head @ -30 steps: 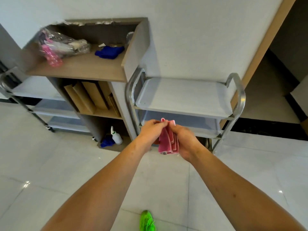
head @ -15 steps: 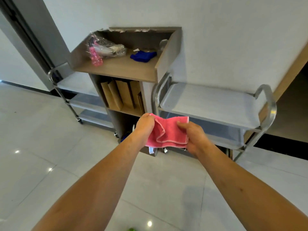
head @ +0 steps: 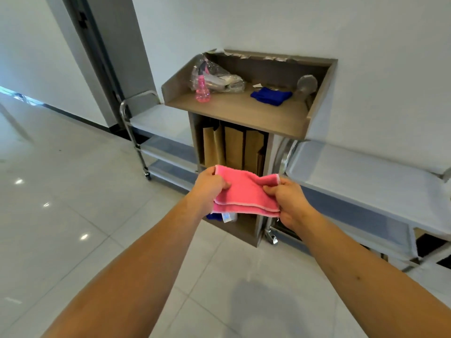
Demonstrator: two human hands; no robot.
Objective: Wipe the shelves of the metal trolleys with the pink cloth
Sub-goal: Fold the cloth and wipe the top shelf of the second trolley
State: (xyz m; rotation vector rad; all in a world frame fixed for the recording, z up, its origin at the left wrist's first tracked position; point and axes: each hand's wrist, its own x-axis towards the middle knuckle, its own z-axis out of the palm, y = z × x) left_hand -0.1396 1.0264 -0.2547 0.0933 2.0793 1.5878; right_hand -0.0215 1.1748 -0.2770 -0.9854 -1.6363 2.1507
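A folded pink cloth (head: 245,192) is stretched between both hands in front of me, above the floor. My left hand (head: 211,185) grips its left edge and my right hand (head: 286,200) pinches its right edge. One metal trolley (head: 366,176) with flat grey shelves stands at the right, its top shelf bare. A second metal trolley (head: 156,123) stands at the left, partly hidden behind the wooden cabinet. Neither hand touches a trolley.
Between the trolleys stands a wooden cabinet (head: 244,113); on top lie a pink spray bottle (head: 202,90), a plastic bag (head: 219,80) and a blue cloth (head: 271,95). Brown paper bags (head: 234,148) fill its lower shelf. A dark door frame (head: 97,45) is at left. The floor is glossy tile.
The bunched cloth has been spread out flat between both hands. My view has swung left, so the right trolley has slid toward the frame's edge and the left trolley and cabinet are more central.
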